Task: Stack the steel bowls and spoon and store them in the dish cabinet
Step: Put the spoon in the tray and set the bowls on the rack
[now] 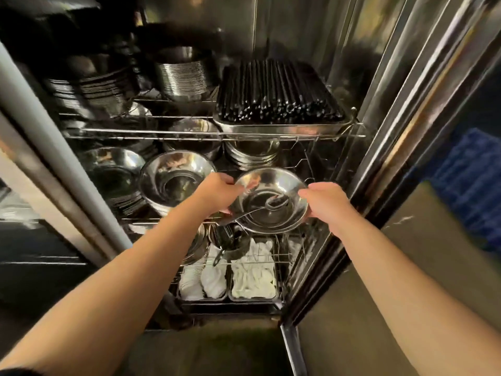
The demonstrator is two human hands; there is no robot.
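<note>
The left hand (217, 189) and right hand (326, 200) grip opposite rims of the bowl stack (268, 202), spoon (267, 206) inside, held level just before the cabinet's middle rack (311, 164).

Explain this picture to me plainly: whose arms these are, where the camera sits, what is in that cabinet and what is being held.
The camera is worn on a person's head, looking down at their own bare arms. The left hand and right hand grip opposite rims of a steel bowl with a spoon lying inside, at the open dish cabinet. On its wire shelves: more bowl stacks, a tray of dark chopsticks on top, and white cloths in trays at the bottom.
</note>
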